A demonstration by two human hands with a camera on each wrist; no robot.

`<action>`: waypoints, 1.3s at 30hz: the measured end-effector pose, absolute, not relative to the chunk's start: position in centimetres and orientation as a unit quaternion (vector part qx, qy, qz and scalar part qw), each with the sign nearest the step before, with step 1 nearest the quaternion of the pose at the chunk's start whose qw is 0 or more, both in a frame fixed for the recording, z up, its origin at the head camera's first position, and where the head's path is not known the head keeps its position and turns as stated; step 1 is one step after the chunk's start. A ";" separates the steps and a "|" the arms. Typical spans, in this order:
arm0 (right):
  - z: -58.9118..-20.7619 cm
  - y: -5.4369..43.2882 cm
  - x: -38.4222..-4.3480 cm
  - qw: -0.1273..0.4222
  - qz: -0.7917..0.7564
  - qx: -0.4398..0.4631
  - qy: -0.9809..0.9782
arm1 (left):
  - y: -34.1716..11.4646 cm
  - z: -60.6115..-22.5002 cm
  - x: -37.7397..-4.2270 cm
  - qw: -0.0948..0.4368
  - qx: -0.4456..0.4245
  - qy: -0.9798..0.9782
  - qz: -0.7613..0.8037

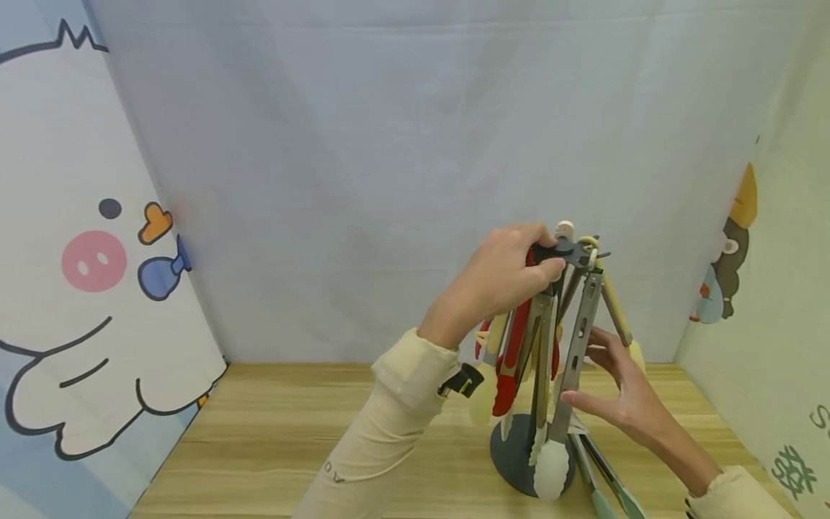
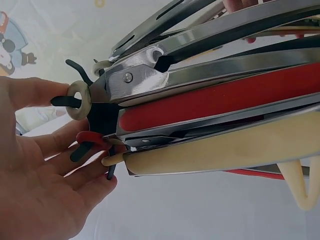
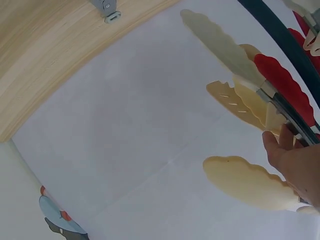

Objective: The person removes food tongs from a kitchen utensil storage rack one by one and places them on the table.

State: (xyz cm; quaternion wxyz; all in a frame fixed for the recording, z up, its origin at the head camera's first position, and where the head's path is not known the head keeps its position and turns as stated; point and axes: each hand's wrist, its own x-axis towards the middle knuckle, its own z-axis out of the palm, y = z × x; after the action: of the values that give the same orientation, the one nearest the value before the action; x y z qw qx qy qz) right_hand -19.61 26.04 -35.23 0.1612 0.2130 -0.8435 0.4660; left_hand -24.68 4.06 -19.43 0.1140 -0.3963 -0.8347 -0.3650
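A dark stand with a round base bears several hanging kitchen tongs. My left hand grips the stand's hooked top, its fingers spread around the hooks in the left wrist view. Steel tongs with white scalloped tips hang at the front right. My right hand holds these tongs partway down, thumb at the near edge and fingers behind. Red-handled tongs and cream-handled tongs hang close beside them. In the right wrist view, the right hand's fingertips are at a metal shank.
Tongs with pale green tips lie on the wooden table at the right of the base. A light cloth backdrop rises behind the table. Printed cartoon panels stand at both sides.
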 end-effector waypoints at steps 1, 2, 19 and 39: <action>-35.2 26.1 -19.6 0.161 0.468 0.215 -0.842 | 4.1 -19.4 -24.6 0.113 -0.394 -0.834 -0.369; -35.2 26.1 -19.5 0.162 0.469 0.216 -0.841 | 4.1 -19.4 -24.6 0.113 -0.392 -0.834 -0.371; -35.1 25.6 -18.5 0.171 0.493 0.211 -0.826 | 5.6 -19.2 -23.7 0.160 -0.325 -0.870 -0.335; -34.9 25.0 -17.2 0.216 0.483 0.177 -0.830 | 5.9 -19.2 -23.6 0.170 -0.310 -0.878 -0.322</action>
State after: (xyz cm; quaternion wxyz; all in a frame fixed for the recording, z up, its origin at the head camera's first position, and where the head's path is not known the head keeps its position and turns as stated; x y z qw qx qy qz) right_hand -17.23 25.05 -34.95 0.2160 0.1766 -0.8298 0.4833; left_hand -23.63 5.89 -19.23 0.1698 -0.3102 -0.8783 -0.3219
